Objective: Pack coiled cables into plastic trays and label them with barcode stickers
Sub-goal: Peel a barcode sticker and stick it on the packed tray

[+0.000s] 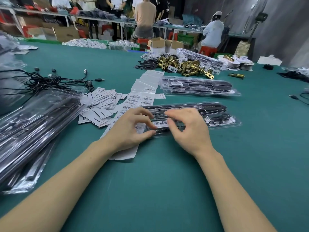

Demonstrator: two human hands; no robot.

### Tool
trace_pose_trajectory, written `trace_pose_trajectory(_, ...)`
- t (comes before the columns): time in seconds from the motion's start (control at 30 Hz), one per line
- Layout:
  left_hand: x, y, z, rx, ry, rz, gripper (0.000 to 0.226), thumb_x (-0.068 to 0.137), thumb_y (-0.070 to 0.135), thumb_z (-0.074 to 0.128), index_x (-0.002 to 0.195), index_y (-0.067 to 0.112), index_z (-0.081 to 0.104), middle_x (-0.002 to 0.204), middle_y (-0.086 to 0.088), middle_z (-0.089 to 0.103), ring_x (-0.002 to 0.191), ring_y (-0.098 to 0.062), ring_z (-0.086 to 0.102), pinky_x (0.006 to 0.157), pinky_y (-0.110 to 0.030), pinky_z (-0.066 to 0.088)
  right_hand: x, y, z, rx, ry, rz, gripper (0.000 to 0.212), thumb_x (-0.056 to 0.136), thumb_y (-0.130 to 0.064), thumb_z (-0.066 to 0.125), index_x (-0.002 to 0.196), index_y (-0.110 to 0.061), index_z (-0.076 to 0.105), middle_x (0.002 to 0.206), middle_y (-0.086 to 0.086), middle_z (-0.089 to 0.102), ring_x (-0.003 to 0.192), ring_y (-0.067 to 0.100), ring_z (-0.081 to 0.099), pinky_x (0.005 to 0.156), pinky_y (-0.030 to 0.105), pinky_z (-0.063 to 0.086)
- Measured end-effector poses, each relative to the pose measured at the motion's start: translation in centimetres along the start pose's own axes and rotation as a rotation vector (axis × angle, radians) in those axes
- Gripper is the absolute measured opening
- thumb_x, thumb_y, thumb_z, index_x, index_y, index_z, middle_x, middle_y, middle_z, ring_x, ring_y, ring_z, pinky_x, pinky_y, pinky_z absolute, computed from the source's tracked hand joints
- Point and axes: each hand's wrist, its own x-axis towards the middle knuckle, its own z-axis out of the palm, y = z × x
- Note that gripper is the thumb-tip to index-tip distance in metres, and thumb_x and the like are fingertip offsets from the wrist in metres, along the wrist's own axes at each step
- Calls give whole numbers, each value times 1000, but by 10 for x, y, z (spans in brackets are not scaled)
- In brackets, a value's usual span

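- The clear plastic tray (pixel 192 118) lies flat on the green bench (pixel 158 173) just past both hands, long side running from 9 to 3 o'clock. In that position its lid faces up, ready for a label.
- A barcode sticker (pixel 159 123) sits on the tray's near-left part, between the two hands. Whether it is fully stuck down cannot be told.
- The left hand (pixel 132 129) curls at the sticker's 9 o'clock end. Its thumb lies against the tray's near edge and its fingertips (pixel 153 126) are at the sticker's left border. The grip looks like a light pinch on the tray end, probably to stop it sliding.
- The right hand (pixel 189 129) is at the sticker's 3 o'clock end, fingers bent and blurred. Its grip seems to grasp nothing firmly; it may be pressing or smoothing the label, but I cannot tell which.
- A coiled black cable (pixel 219 118) is already in the tray's right compartment at 3 o'clock, so packing of this tray looks complete and labelling is the step in hand.
- The sheet of barcode stickers (pixel 133 99) lies at 11 o'clock of the left hand and partly under it, close for peeling.
- Printed paper cards (pixel 102 106) are heaped at 10 o'clock.
- A stack of filled trays (pixel 38 128) is at 9 o'clock.
- Loose USB cables (pixel 55 79) lie beyond the stack.
- Another filled tray (pixel 199 86) rests at 1 o'clock.
- Brass lock parts (pixel 185 66) are piled farther off at 12 o'clock.
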Motion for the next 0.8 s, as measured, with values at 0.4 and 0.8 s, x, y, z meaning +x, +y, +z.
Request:
trace_pose_trajectory(0.4, 2, 5, -9, 103, -39, 44, 7, 80, 29, 81, 83, 26, 75, 94, 23, 72, 95, -3, 64, 86, -36, 52, -9, 23, -11, 77, -202, 197, 12, 91, -51, 61, 92, -56, 73, 109, -47, 60, 142, 0, 36, 124, 43, 11)
trace_pose_trajectory(0.8, 24, 11, -39, -376, -105, -827, 43, 91, 45, 67, 116, 13, 55, 103, -14, 69, 74, -19, 75, 67, -31, 60, -5, 12, 2, 204, -80, 189, 15, 90, -37, 68, 84, -36, 81, 99, -18, 76, 123, 5, 57, 104, 34, 43)
